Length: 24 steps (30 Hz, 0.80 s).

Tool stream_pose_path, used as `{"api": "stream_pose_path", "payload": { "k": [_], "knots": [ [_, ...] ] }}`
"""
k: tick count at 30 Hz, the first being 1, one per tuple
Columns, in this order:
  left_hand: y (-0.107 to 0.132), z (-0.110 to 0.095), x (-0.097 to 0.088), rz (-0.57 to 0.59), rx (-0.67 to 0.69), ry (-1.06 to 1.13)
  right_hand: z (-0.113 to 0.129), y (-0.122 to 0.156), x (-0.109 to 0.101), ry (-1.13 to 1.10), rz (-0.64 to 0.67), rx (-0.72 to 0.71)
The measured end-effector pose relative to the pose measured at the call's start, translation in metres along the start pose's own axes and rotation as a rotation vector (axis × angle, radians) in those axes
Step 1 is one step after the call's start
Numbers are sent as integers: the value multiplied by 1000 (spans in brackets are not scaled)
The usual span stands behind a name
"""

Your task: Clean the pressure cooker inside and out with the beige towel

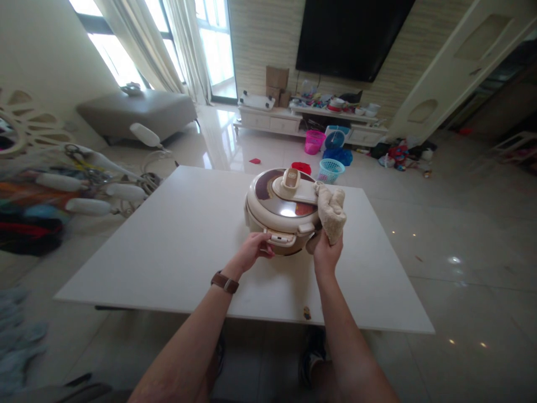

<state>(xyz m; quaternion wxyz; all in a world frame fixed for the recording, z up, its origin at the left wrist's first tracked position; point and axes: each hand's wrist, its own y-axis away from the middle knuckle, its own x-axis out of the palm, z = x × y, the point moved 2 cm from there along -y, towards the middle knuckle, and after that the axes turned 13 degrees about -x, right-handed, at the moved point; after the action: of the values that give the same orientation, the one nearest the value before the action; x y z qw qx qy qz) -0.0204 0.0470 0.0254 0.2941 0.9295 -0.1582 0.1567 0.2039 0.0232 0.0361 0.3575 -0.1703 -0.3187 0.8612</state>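
A cream and brown electric pressure cooker [282, 204] stands on a white table [176, 246], tilted a little toward me. My left hand [253, 249], a brown watch strap on its wrist, grips the cooker's front edge by the control panel with curled fingers. My right hand [326, 249] is closed on a beige cloth [331, 210]. The cloth lies against the right side of the lid, beside the lid handle [293, 186].
A small dark scrap [307, 313] lies near the table's front edge. Left of the table stands a rack of clutter [84, 184]. Beyond it are coloured baskets [329, 169] on the shiny floor, a TV cabinet [310, 120] and a grey bench [138, 112].
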Motion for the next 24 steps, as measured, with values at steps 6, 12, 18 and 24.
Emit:
{"api": "stream_pose_path", "payload": {
  "k": [6,12,18,24],
  "knots": [
    [-1,1,1,3,0,20,10,-4,-4,-14,-53,112],
    [0,0,1,5,-4,33,12,-5,-5,-14,-53,110],
    [-1,1,1,8,-6,27,17,-6,-4,-45,-51,133],
    [-1,0,2,7,-9,32,18,-6,-5,-33,-49,142]
  ]
}}
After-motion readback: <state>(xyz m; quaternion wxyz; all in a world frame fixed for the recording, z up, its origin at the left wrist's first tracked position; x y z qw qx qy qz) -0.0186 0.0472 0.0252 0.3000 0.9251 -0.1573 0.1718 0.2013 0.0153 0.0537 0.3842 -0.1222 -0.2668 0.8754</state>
